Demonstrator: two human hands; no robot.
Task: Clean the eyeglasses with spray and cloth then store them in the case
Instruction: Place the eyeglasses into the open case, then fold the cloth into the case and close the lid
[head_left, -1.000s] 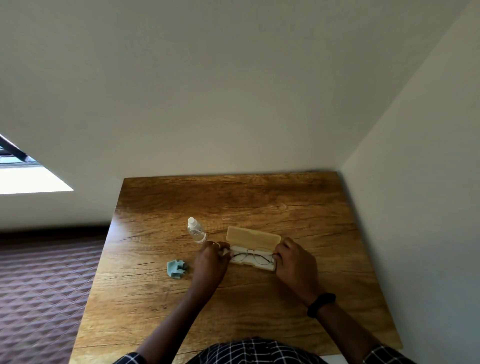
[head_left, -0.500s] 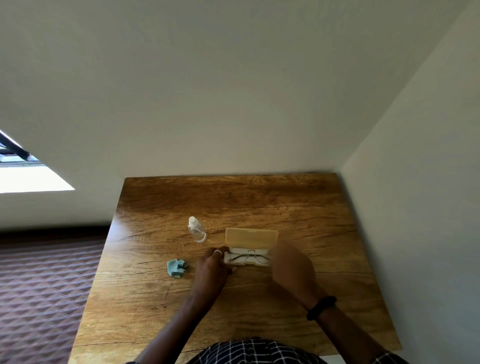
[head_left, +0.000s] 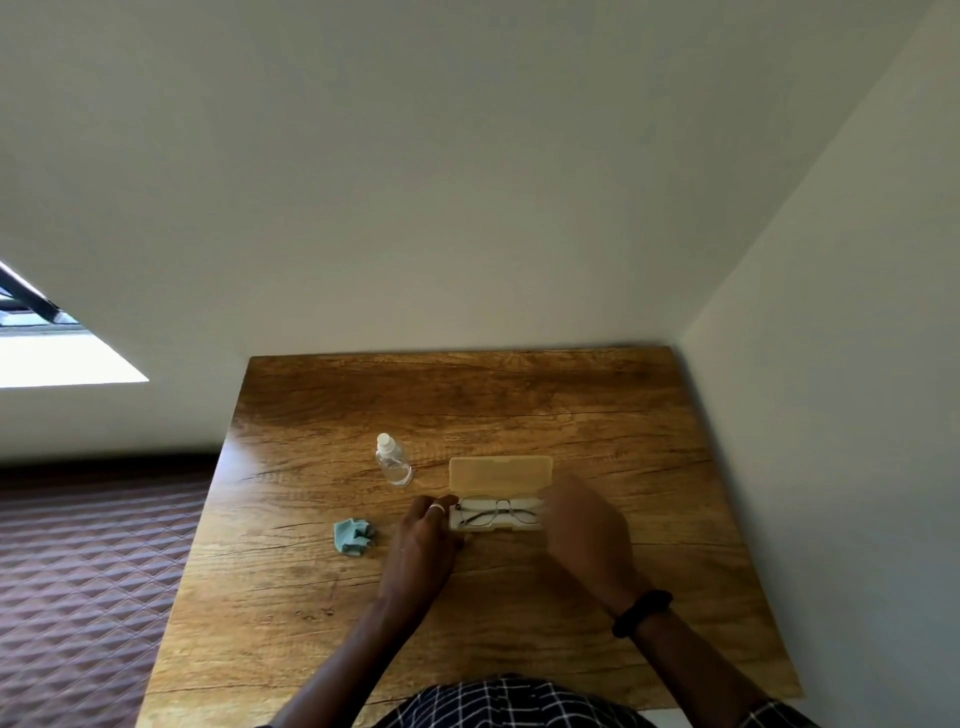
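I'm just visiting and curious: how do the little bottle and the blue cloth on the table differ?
The spray bottle is clear with a white cap; the cloth is light blue. The spray bottle is rigid and stands roughly upright, while the cloth lies crumpled and low. The spray bottle sits farther from the person, the cloth nearer. Both rest untouched on the wooden table, to the left of the open glasses case.

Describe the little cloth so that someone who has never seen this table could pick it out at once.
Start at the wooden table pushed into the corner of the room. Near its middle lies an open case with eyeglasses inside; the person's left hand rests at its left end. Just left of that hand lies the cloth: small, crumpled, pale blue-green, the only soft thing there, nearer than the clear spray bottle.
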